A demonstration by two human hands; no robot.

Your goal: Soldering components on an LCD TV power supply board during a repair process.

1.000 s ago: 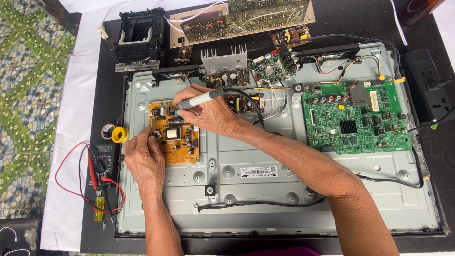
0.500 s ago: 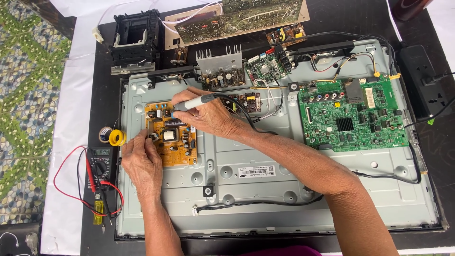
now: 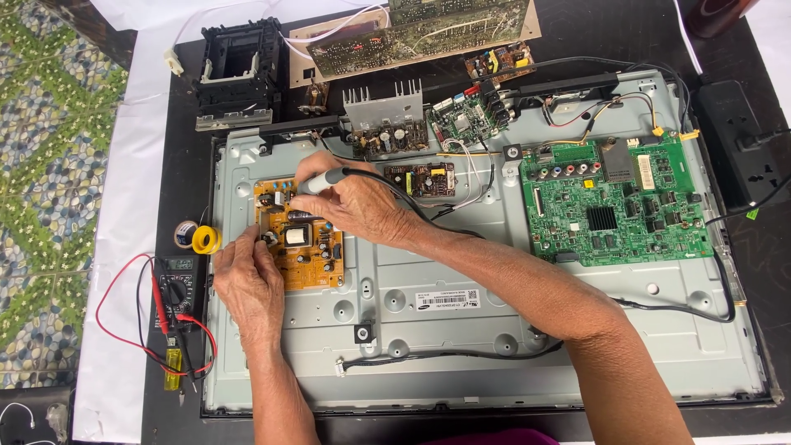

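Observation:
My right hand (image 3: 356,204) grips a grey-handled soldering iron (image 3: 323,180) by its handle, with the tip pointing left and down onto the orange power board (image 3: 306,262). That board lies on the grey metal back panel (image 3: 461,330) of an opened flat screen. My left hand (image 3: 247,280) rests at the board's left edge, fingertips pinched at a component near the iron's tip. What the fingers pinch is too small to make out. The iron's black cord runs off to the right over my wrist.
A green main board (image 3: 614,202) sits on the panel's right side. Smaller boards and a heatsink (image 3: 383,124) lie along the top, with a black plastic frame (image 3: 241,70) upper left. A multimeter with red and black leads (image 3: 173,297) and a yellow tape roll (image 3: 206,240) lie left. A black power strip (image 3: 737,152) is at right.
Both hands stay at the orange board; the iron tip has dipped a little lower toward it. The view has shifted slightly.

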